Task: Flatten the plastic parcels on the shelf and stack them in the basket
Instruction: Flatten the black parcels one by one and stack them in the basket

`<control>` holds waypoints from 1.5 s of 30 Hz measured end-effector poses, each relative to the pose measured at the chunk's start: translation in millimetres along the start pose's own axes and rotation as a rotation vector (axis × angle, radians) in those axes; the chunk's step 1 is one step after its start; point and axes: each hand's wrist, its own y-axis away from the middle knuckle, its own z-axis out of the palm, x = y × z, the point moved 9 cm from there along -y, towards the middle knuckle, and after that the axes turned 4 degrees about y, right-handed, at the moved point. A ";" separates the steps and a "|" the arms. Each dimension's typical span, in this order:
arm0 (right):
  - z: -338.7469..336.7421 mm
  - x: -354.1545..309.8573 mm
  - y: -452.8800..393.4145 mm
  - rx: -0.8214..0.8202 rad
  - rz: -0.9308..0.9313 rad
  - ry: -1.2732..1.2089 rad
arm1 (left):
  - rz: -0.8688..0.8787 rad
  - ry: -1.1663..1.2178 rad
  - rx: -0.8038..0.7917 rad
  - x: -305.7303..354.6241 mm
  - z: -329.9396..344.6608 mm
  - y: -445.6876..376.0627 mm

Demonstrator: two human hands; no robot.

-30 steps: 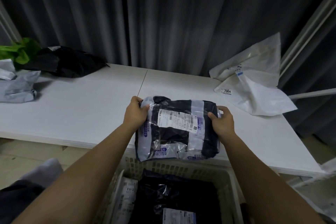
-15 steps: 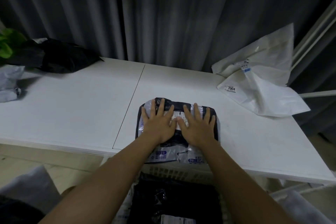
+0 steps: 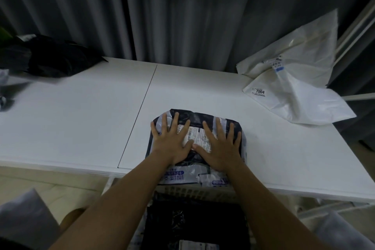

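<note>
A black-and-clear plastic parcel with a white shipping label lies on the white shelf near its front edge. My left hand and my right hand both rest flat on top of it, palms down, fingers spread, thumbs nearly touching over the label. Below the shelf edge stands a pale basket holding a black parcel with a label showing at the bottom.
Two white plastic mailers lie crumpled at the shelf's right end. A black bag sits at the far left, beside a grey parcel edge. Dark curtains hang behind. A white metal frame rises at the right.
One second ago both hands held the parcel by its sides above the shelf edge. It now lies on the shelf with both palms pressed flat on it.
</note>
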 end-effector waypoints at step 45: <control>16.5 2.6 37.9 -0.056 0.054 0.103 | -0.009 0.076 -0.069 2.5 29.2 39.8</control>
